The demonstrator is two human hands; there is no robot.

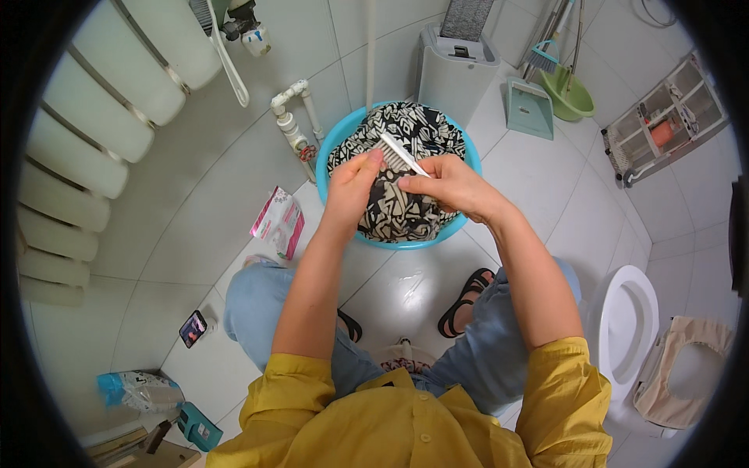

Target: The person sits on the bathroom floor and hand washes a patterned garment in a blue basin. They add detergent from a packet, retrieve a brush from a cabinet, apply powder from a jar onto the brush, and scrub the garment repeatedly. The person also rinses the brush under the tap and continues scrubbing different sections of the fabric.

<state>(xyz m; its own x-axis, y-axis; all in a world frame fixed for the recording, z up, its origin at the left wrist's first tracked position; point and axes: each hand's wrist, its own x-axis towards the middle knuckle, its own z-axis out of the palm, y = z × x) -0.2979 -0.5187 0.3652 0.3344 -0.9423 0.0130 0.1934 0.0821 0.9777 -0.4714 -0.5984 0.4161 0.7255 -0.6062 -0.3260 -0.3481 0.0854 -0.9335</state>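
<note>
A round blue plastic basin (399, 245) stands on the tiled floor in front of me, heaped with black-and-cream patterned fabric (404, 216). Above the fabric, my right hand (459, 187) grips the lower end of a white scrub brush (401, 153), with its bristles towards the left. My left hand (354, 181) has its thumb and fingers closed beside the bristles, at the brush's left. Whether it pinches bristles, fabric or something small between the fingers, I cannot tell. Part of the brush handle is hidden by my right hand.
A pink-and-white packet (281, 225) stands left of the basin, near white pipes (287, 123) with a red valve. Behind are a grey-white bin (450, 76), a dustpan (529, 108) and a green basin (570, 105). A toilet (626, 327) is at right, a phone (193, 329) at left.
</note>
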